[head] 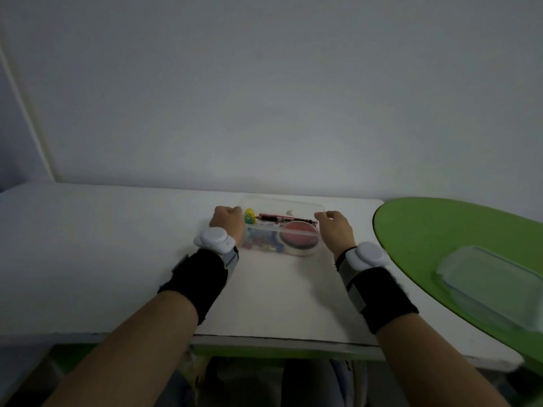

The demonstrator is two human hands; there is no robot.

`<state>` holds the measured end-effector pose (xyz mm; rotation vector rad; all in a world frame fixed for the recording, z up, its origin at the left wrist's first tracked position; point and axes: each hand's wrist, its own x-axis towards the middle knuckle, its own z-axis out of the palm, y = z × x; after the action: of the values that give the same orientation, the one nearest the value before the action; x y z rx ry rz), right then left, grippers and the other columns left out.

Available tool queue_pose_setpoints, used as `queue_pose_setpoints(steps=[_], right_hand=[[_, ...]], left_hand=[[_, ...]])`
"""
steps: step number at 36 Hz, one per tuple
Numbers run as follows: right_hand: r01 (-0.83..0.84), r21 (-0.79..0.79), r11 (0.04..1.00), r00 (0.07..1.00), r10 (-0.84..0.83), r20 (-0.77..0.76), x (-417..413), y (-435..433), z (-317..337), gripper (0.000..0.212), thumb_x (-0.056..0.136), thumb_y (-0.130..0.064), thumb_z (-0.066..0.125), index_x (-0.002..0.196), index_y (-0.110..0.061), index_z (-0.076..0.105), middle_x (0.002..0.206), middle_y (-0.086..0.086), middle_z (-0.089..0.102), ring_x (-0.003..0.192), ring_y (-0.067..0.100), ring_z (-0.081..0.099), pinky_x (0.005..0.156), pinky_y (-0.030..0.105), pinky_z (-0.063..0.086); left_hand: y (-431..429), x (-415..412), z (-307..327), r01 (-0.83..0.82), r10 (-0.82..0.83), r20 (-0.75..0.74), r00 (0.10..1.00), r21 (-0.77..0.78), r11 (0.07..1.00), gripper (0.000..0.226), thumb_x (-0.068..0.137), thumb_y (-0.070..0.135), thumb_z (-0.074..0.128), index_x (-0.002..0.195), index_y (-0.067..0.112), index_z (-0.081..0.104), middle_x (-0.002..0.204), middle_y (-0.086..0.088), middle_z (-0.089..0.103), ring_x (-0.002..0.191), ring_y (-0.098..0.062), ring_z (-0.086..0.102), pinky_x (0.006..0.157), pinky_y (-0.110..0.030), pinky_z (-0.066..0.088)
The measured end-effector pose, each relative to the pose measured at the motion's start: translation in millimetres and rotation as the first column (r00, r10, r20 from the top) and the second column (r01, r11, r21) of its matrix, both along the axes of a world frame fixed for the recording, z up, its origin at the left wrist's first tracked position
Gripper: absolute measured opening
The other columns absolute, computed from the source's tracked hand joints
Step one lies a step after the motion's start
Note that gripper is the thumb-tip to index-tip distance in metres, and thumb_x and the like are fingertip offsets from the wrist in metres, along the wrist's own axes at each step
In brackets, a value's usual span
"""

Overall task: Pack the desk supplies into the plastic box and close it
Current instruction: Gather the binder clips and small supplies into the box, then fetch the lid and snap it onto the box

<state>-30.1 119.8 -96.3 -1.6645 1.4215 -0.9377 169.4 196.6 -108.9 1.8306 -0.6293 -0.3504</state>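
Note:
A clear plastic box (305, 207) sits on the white table (117, 245) near its far edge. Inside it I see a yellow-green egg-shaped item (249, 215), a dark red pen (286, 220), a round red-topped tin (298, 241) and colourful clips (261, 241). My left hand (227, 223) is closed on the box's left end. At the right end, my right hand (336, 230) grips the box with curled fingers. Whether a lid lies on the box I cannot tell. Both wrists carry black bands with white sensors.
A round green table (440, 230) overlaps the white table's right side; a clear plastic lid or container (493, 286) lies on it. A plain wall stands right behind the table. The table's near edge runs just below my forearms.

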Motion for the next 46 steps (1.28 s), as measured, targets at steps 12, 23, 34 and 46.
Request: queue_pose_setpoints(steps=[12, 23, 34, 46], right_hand=[[0.100, -0.110, 0.989, 0.990, -0.109, -0.085, -37, -6, -5, 0.044, 0.095, -0.036, 0.042, 0.130, -0.010, 0.050, 0.132, 0.015, 0.058, 0.120, 0.035, 0.051, 0.093, 0.035, 0.037], [0.120, -0.242, 0.963, 0.683, -0.257, -0.684, -112, 6, -11, 0.035, 0.085, -0.027, 0.049, 0.114, -0.007, 0.051, 0.124, 0.018, 0.056, 0.115, 0.036, 0.050, 0.089, 0.039, 0.039], [0.341, -0.101, 0.934, 0.482, -0.266, -0.835, -170, 23, -8, 0.062, 0.087, -0.047, 0.047, 0.140, -0.016, 0.036, 0.155, 0.024, 0.017, 0.145, 0.042, 0.007, 0.111, 0.064, 0.004], [0.337, -0.045, 0.940, 0.435, -0.197, -0.879, -188, 32, -3, 0.045, 0.092, -0.021, 0.041, 0.133, -0.003, 0.046, 0.139, 0.025, 0.046, 0.127, 0.041, 0.045, 0.104, 0.058, 0.036]], left_hand=[[-2, -10, -11, 0.081, -0.080, -0.022, 0.997, 0.020, 0.997, 0.037, 0.086, 0.032, 0.048, 0.103, 0.001, 0.055, 0.091, -0.013, 0.059, 0.080, -0.032, 0.055, 0.072, -0.034, 0.042], [-11, -30, -17, 0.115, -0.116, -0.008, 0.993, -0.075, 0.991, 0.030, 0.083, 0.031, 0.053, 0.109, 0.016, 0.053, 0.090, -0.006, 0.056, 0.079, -0.029, 0.055, 0.076, -0.034, 0.047], [-17, -64, -21, 0.174, -0.177, -0.023, 0.984, -0.084, 0.981, 0.039, 0.085, 0.035, 0.054, 0.117, 0.015, 0.047, 0.089, -0.008, 0.055, 0.076, -0.028, 0.054, 0.076, -0.033, 0.045], [-17, -76, -23, 0.181, -0.184, -0.030, 0.982, -0.086, 0.980, 0.041, 0.078, 0.043, 0.054, 0.113, 0.021, 0.048, 0.085, -0.006, 0.057, 0.075, -0.029, 0.058, 0.080, -0.039, 0.053]])
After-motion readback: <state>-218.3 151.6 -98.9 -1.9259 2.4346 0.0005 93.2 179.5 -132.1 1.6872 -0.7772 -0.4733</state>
